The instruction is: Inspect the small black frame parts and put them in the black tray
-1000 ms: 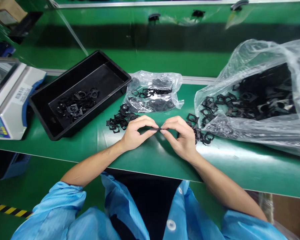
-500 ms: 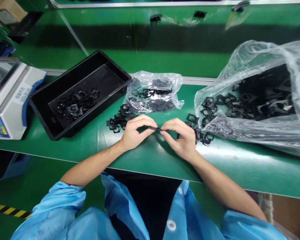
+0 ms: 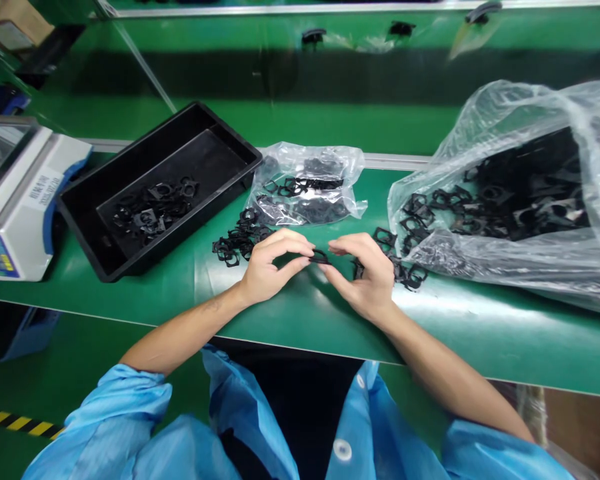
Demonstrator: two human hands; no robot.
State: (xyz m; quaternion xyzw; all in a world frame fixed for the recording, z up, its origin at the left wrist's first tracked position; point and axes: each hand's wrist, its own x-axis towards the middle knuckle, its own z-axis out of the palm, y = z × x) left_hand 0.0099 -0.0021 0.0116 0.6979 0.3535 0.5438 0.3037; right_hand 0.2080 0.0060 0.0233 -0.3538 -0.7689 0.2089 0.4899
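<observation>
While the left hand [image 3: 267, 263] pinches thumb and forefinger shut on one end of a small black plastic ring part [image 3: 321, 257], the right hand [image 3: 367, 277] sits just beside that pinch, its thumb and forefinger parted around the free end; I cannot tell whether they touch it. A heap of loose black ring parts [image 3: 237, 240] lies just behind the grip, with a rectangular black plastic tray [image 3: 80, 207] farther left.
</observation>
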